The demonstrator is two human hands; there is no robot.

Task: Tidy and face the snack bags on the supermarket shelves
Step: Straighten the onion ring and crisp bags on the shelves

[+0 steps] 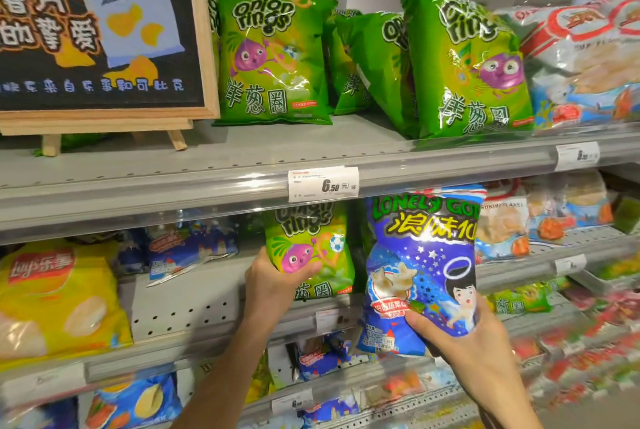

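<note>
Snack bags, two in hand at the second shelf: I see left hand (273,281) fingers curled round the lower left edge of a green onion-ring bag (311,248), thumb pressed across its front, bag upright and facing out with its top tucked behind the shelf rail (173,200). Right hand (467,342) grips the bottom of a blue Lonely God bag (420,265), thumb on the front, fingers wrapped behind, bag upright just beside the green one and touching it or nearly, can't tell. Price tag (323,183) reading 6.50 sits on the rail right above both. Top shelf: one onion-ring bag (272,57) standing straight, another (467,64) leaning left at the front edge, more green bags between them tilted. Chips sign (100,26) on a wooden easel at left. Yellow Lay's bag (59,297) lies on the second shelf far left, well apart from the hands. Red-and-white shrimp chip bags (581,57) at right, blurred.
</note>
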